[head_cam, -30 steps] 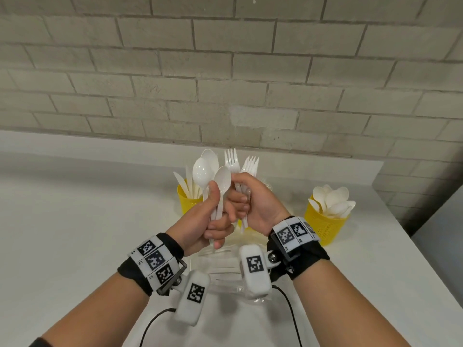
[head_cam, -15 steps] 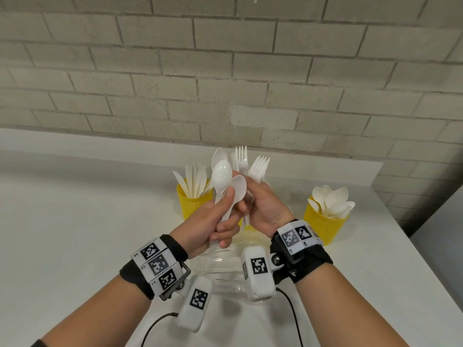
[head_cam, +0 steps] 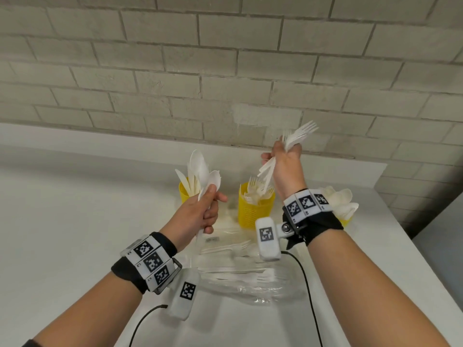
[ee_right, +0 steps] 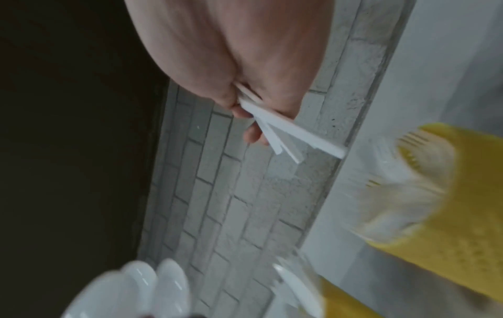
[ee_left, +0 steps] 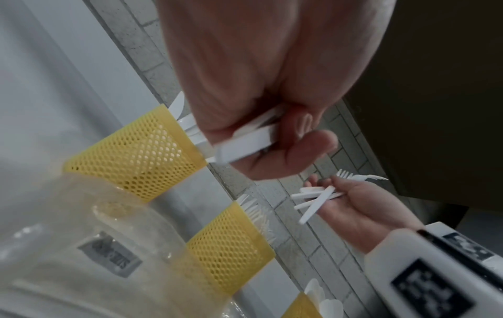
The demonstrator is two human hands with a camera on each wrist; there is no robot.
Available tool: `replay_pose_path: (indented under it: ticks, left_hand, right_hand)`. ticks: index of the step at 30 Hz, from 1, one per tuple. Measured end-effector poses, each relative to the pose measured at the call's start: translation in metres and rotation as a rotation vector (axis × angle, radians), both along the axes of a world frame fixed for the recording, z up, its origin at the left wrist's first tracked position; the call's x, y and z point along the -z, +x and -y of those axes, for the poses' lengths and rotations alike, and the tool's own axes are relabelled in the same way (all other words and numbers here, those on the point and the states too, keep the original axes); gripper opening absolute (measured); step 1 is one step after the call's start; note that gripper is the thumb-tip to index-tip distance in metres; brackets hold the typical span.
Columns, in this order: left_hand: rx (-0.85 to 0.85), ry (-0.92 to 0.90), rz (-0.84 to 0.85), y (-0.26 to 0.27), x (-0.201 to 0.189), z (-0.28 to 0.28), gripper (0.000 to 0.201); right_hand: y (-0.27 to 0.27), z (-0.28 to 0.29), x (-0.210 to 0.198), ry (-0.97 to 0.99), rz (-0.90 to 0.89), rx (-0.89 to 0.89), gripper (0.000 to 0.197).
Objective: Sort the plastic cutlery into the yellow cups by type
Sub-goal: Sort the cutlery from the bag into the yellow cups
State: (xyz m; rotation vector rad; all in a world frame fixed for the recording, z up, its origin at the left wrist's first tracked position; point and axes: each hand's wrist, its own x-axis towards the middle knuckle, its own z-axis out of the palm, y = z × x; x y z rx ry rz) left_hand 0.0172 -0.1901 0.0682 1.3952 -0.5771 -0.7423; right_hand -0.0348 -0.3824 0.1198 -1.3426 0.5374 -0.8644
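Observation:
My left hand point(head_cam: 200, 214) grips a few white plastic spoons point(head_cam: 205, 171) by their handles point(ee_left: 245, 142), bowls up, in front of the left yellow cup point(head_cam: 184, 194) that holds knives. My right hand point(head_cam: 284, 161) is raised above the middle yellow cup point(head_cam: 253, 211) of forks and clutches a bunch of white forks point(head_cam: 299, 134), tines pointing up and right, handles point(ee_right: 286, 131) fanning down-left. A third yellow cup point(head_cam: 347, 221) with spoons point(head_cam: 340, 199) stands at the right, partly hidden behind my right wrist.
A clear plastic bag point(head_cam: 245, 271) with more white cutlery lies on the white table point(head_cam: 62, 234) between my forearms. A grey brick wall point(head_cam: 225, 71) rises behind the cups. The table's right edge drops off near the right cup.
My hands have pulled apart: the right hand rose and went right with the forks, while the left hand kept the spoons and dropped slightly left. The middle cup has come into sight.

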Motion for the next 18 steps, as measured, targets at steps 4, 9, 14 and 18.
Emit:
replay_pose_path:
  ticks: [4, 9, 14, 18]
  left_hand:
    - [0.019, 0.006, -0.008, 0.001, 0.003, -0.001, 0.04]
    - [0.027, 0.013, -0.004, 0.001, 0.004, -0.004, 0.038]
    - [0.025, 0.018, 0.023, 0.001, 0.004, -0.003, 0.036]
    - [0.023, 0.038, 0.083, 0.0, 0.004, 0.002, 0.03]
  right_hand:
    - [0.013, -0.003, 0.032, -0.112, -0.05, 0.022, 0.041]
    - [0.017, -0.005, 0.056, -0.2, -0.131, 0.067, 0.03]
    - [0.011, -0.001, 0.067, -0.235, -0.285, 0.017, 0.039]
    - [0.007, 0.005, 0.06, -0.306, -0.191, 0.059, 0.041]
